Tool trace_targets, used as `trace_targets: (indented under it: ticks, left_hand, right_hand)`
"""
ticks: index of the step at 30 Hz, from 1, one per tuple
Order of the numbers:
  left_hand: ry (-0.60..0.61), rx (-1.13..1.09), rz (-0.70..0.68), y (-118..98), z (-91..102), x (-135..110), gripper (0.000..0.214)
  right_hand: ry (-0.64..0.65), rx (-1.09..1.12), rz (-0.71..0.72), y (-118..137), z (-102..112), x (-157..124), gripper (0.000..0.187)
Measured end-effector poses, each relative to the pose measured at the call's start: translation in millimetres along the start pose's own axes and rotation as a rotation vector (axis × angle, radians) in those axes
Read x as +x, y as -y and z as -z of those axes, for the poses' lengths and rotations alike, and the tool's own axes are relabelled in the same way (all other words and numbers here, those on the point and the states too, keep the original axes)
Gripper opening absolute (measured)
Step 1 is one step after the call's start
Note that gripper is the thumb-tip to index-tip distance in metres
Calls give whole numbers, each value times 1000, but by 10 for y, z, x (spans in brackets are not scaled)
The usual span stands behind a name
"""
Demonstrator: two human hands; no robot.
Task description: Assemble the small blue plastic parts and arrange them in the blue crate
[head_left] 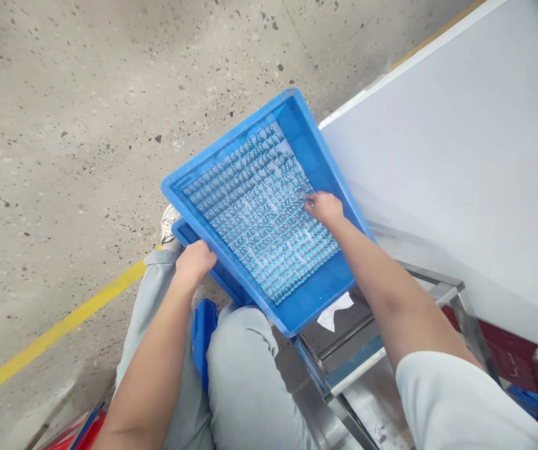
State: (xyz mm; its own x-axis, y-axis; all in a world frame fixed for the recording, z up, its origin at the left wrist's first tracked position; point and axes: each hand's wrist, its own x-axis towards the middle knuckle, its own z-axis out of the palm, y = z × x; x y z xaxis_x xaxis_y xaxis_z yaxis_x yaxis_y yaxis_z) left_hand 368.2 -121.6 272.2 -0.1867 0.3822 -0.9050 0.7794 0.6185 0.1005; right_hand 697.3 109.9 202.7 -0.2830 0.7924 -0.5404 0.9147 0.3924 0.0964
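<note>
A blue plastic tray (pixel 237 147) lies tilted across the view, in front of my knees. Many small metallic parts with a bluish tint (pixel 269 215) stand or lie in rows on its floor; their exact kind is too small to tell. My left hand (pixel 196 261) is closed on the tray's near left rim. Inside the tray, near its right wall, my right hand (pixel 325 207) has thumb and fingers pinched together over the edge of the rows. Whatever sits between those fingertips is too small to make out.
A second blue tray (pixel 224 273) shows beneath the first. To the right is a white tabletop (pixel 460 150), with a metal frame (pixel 437 278) below it. A torn white paper (pixel 335 311) hangs by the tray's corner. A yellow line (pixel 85 303) crosses the speckled floor.
</note>
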Motion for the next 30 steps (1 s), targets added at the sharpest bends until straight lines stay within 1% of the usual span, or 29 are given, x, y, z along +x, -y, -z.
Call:
trace_targets:
  ticks: [5, 13, 15, 18, 20, 24, 27, 30]
  left_hand:
    - [-1, 17, 4, 6, -15, 16, 36]
    - [2, 23, -9, 4, -6, 10, 36]
    - [2, 27, -7, 3, -7, 15, 37]
    - [1, 32, 0, -1, -7, 19, 37]
    - [2, 30, 0, -4, -6, 15, 37]
    - [-5, 22, -7, -9, -6, 4, 38]
    - [-5, 14, -3, -12, -6, 5, 36]
    - [1, 15, -2, -11, -2, 10, 36]
  right_hand:
    - [14, 39, -57, -6, -35, 17, 33]
    - [-13, 227, -192, -27, -65, 52, 34]
    - [-57, 289, -225, -26, -59, 1, 33]
    - [-146, 352, -271, -18, -81, -156, 32]
    - [-165, 363, -272, -13, -128, -275, 32]
    - [-148, 367, -268, -10, -255, -388, 31]
    - [-118, 382, -294, -7, -306, -357, 31]
    - [-97, 379, -311, 8, -302, -308, 31]
